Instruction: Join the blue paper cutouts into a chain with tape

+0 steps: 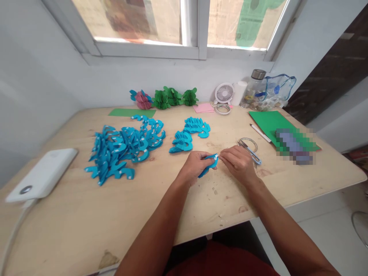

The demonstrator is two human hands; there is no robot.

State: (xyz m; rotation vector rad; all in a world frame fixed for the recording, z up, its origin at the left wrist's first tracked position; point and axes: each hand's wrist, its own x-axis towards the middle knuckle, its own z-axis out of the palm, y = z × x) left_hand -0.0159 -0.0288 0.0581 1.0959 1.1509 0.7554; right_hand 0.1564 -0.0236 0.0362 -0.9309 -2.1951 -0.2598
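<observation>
Near the table's front middle, my left hand is closed around a curved blue paper piece with a small white patch at its tip. My right hand is pinched just beside that tip; anything between its fingers is too small to make out. Behind my left hand lie two small bunches of folded blue paper pieces, one nearer and one farther back. A large heap of similar blue paper pieces, many with white patches, spreads over the left side. Past my right hand rest a blue-handled cutter and a tape ring.
A white power bank with a cable lies at left. Along the wall stand green paper figures, a pink one, a small fan and a bottle. Green sheets and a white pen lie at right.
</observation>
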